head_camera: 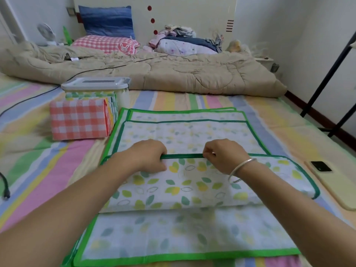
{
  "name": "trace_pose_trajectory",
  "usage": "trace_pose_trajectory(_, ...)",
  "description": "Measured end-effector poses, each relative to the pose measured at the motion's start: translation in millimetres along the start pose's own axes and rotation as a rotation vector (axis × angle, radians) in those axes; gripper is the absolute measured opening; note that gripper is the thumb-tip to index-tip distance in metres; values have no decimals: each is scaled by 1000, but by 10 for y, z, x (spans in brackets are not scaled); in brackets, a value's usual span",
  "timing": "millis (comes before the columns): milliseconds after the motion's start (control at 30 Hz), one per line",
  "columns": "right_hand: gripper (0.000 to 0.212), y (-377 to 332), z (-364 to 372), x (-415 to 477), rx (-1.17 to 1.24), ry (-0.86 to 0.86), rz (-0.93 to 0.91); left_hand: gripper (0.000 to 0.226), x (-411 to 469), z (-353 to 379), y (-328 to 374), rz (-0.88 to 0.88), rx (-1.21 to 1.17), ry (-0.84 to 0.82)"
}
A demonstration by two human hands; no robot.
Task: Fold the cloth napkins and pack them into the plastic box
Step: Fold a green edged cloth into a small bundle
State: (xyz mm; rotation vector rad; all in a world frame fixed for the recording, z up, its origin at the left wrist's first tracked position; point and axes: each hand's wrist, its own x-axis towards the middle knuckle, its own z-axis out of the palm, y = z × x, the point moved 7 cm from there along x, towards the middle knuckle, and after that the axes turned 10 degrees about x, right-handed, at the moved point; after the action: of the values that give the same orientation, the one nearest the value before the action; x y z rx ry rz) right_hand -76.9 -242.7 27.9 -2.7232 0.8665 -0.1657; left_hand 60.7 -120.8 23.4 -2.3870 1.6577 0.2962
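Observation:
A white napkin with green trim and a leaf print (pixel 185 185) lies on top of a stack of like napkins (pixel 173 237) on the bed. Its near half is folded up and away from me, so the bright printed side shows. My left hand (pixel 148 157) and my right hand (pixel 223 155) both pinch the dark green hem (pixel 183 156) of the folded flap, a hand's width apart. A clear plastic box (pixel 96 87) with a white lid stands at the back left. Folded napkins, the front one orange checked (pixel 79 120), stand against it.
A striped pastel sheet (pixel 38 170) covers the bed. A beige quilt (pixel 154 72) is bunched across the back, with pillows and clothes behind it. A phone (pixel 321 166) lies to the right of the napkins. A black cable (pixel 5 187) runs along the left.

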Motion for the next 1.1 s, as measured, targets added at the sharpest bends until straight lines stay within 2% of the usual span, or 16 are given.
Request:
trace_pose_trajectory(33, 23, 43, 71, 84, 5, 25, 14, 15, 26, 24, -37, -33, -6, 61)
trace_pose_trajectory(100, 24, 123, 210, 213, -2, 71, 35, 34, 15, 84, -78, -91, -13, 249)
trace_pose_trajectory(167, 26, 185, 335, 300, 3, 107, 42, 44, -82, 140, -28, -88, -97, 439)
trace_pose_trajectory(233, 26, 237, 439, 354, 25, 118, 53, 57, -144, 315, 104, -36, -120, 387)
trace_pose_trajectory(300, 26, 275, 506, 388, 48, 132, 56, 89, -187, 532, 224, 15, -90, 251)
trace_pose_trajectory(333, 26, 290, 529, 396, 56, 142, 55, 97, -186, 645, 234, 18, -71, 206)
trace_pose_trajectory(467, 24, 327, 587, 408, 102, 173, 46, 92, -150, 889, 201, 25, -66, 200)
trace_pose_trajectory(600, 19, 386, 597, 411, 188, 209, 59, 102, -135, 1019, 214, 37, -45, 247)
trace_pose_trajectory(767, 13, 387, 616, 382, 222, 237, 50, 82, -153, 1092, 208, 29, -80, 317)
trace_pose_trajectory(1100, 8, 428, 649, 367, 254, 288, 30, 92, -136, 1052, 213, 35, -88, 329)
